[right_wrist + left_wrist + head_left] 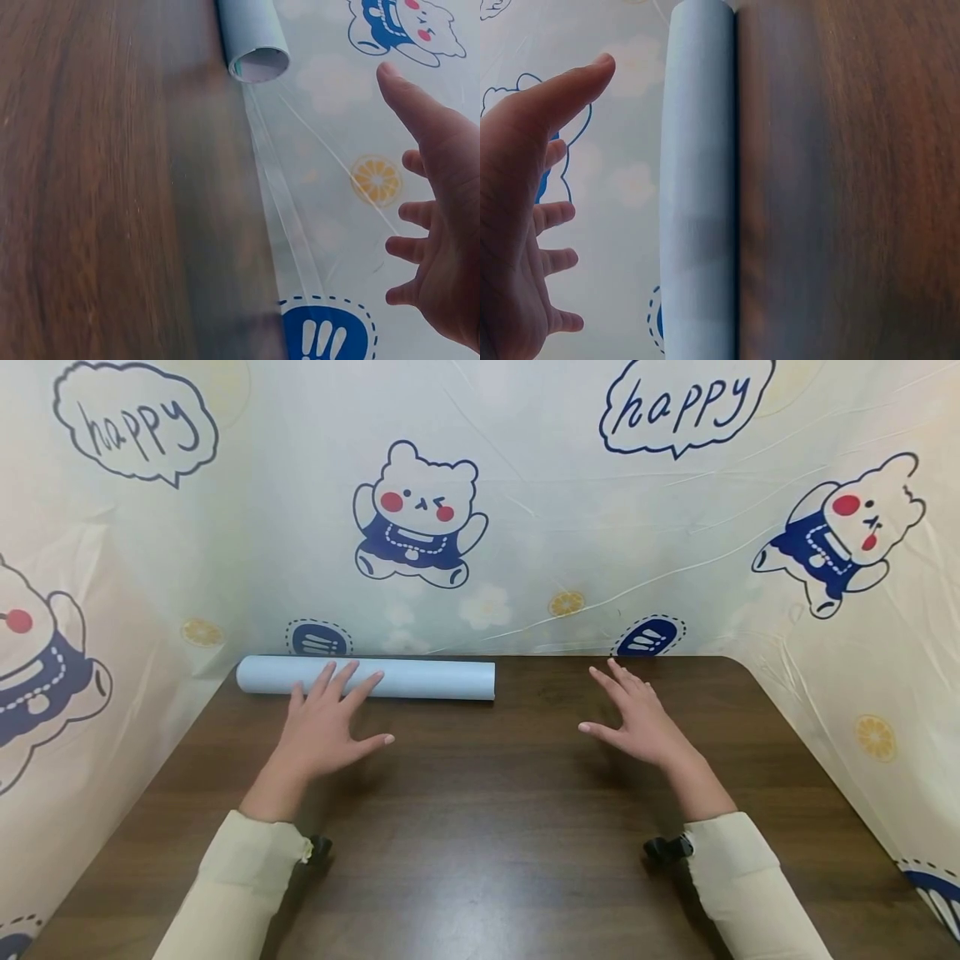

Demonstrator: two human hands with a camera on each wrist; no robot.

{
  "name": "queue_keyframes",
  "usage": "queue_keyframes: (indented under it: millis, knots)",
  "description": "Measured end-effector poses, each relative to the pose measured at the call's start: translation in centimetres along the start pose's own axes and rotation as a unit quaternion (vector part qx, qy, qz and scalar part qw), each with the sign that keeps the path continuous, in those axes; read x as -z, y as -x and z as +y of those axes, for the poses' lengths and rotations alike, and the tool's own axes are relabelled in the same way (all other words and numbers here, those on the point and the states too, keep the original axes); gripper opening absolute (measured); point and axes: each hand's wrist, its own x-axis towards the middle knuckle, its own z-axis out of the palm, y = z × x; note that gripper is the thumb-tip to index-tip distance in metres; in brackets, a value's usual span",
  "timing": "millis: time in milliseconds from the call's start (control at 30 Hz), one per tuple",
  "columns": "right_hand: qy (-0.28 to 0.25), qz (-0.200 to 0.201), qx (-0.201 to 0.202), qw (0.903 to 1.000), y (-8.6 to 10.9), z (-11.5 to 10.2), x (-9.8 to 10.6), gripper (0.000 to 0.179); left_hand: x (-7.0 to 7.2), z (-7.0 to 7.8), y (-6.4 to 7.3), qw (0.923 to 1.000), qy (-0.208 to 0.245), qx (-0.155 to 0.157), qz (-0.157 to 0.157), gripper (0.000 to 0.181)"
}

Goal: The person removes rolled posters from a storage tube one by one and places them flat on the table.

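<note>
A pale blue roll (435, 680), shaped like a long tube, lies along the back edge of the brown wooden table (480, 827), left of centre. In the right wrist view the roll's end (259, 66) is hollow. My left hand (321, 727) hovers with spread fingers in front of the roll, its fingertips overlapping it in the head view. The left wrist view shows a gap between that hand (517, 195) and the roll (699, 187). To the right of the roll, my right hand (636, 718) is held over the table, fingers spread, holding nothing.
A printed sheet (525, 543) with cartoon bears hangs behind the table and along both sides. Small dark devices are strapped at the left wrist (319, 850) and the right wrist (667, 850), below the light sleeves.
</note>
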Motion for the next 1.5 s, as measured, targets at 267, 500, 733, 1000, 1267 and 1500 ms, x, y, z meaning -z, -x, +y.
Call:
queue_keyframes:
  millis: [267, 500, 733, 1000, 1267, 1500]
  knots:
    - [-0.045, 0.005, 0.006, 0.9990, -0.6, -0.5, -0.5, 0.088, -0.2, -0.2, -0.4, 0.9999, 0.004, -0.010, 0.003, 0.096]
    - [-0.066, 0.011, 0.024, 0.9975, -1.0, -0.3, -1.4, 0.090, -0.5, -0.5, -0.5, 0.9998, 0.005, -0.016, 0.005, 0.096]
    - [-0.071, 0.018, 0.037, 0.9967, -1.3, -0.5, -1.9, 0.089, -0.9, -0.7, -0.5, 0.9997, 0.012, -0.020, 0.003, 0.097]
    - [-0.079, 0.015, 0.036, 0.9961, -1.9, -1.0, -2.2, 0.088, -1.3, -1.2, -1.6, 0.9990, 0.009, -0.037, 0.025, 0.095]
    - [-0.096, 0.026, 0.019, 0.9949, -2.6, -0.7, -2.5, 0.085, -1.6, -1.7, -3.7, 0.9973, 0.016, -0.057, 0.042, 0.092]
    - [-0.125, 0.042, 0.000, 0.9913, -2.7, -0.2, -2.9, 0.073, -2.1, -1.9, -4.9, 0.9961, 0.037, -0.067, 0.044, 0.087]
